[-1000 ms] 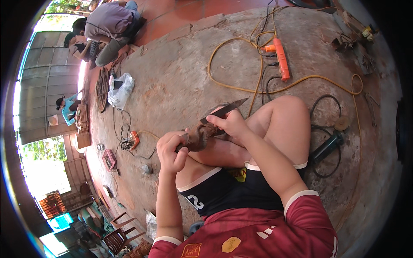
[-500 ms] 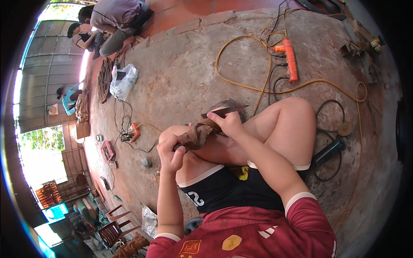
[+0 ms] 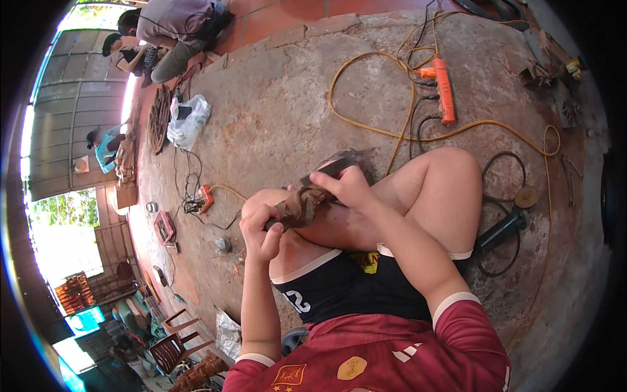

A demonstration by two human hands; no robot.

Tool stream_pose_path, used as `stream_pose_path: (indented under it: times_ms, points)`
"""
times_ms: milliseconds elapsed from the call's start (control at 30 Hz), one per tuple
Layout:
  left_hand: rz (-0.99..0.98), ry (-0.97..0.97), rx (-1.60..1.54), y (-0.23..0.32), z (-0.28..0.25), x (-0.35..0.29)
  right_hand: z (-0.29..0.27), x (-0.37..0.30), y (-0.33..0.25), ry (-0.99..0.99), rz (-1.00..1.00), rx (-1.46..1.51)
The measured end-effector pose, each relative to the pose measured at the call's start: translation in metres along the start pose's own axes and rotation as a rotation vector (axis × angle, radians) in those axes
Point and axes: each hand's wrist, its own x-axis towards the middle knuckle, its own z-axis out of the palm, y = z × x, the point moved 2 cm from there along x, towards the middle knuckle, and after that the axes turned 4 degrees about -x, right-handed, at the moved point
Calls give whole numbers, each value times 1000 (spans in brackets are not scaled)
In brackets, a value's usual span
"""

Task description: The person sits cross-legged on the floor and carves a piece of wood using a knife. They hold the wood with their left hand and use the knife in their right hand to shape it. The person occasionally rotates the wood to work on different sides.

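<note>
Work seems under way, unfinished: a brown, twisted, wood-like piece (image 3: 303, 205) is gripped at one end by the left hand (image 3: 261, 230) over the bare folded leg (image 3: 334, 231); a dark, flat blade (image 3: 332, 168) is clasped by the right hand (image 3: 346, 187). How much remains cannot be told.

A brown carved piece (image 3: 299, 208), lumpy and twisting, slants with its lower left end gripped in the left hand (image 3: 261, 232). Just by that carved piece's upper right end, a thin dark strip (image 3: 334, 167) tilts in the right hand (image 3: 347, 188), its outer end blurred.
</note>
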Motion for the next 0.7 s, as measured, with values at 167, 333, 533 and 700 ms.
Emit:
stream_pose_path:
  times_ms: [167,333,533,700]
  points:
    - [29,-15,6,2,2,1,3,-1,-10,-50,-182,-270]
    - [28,-8,13,-2,1,-1,-12,7,-15,135,-203,-412]
    - [37,-4,13,-4,1,0,0,3,-20,-163,-175,-325]
    - [50,-2,5,0,3,1,-13,13,9,95,-111,-517]
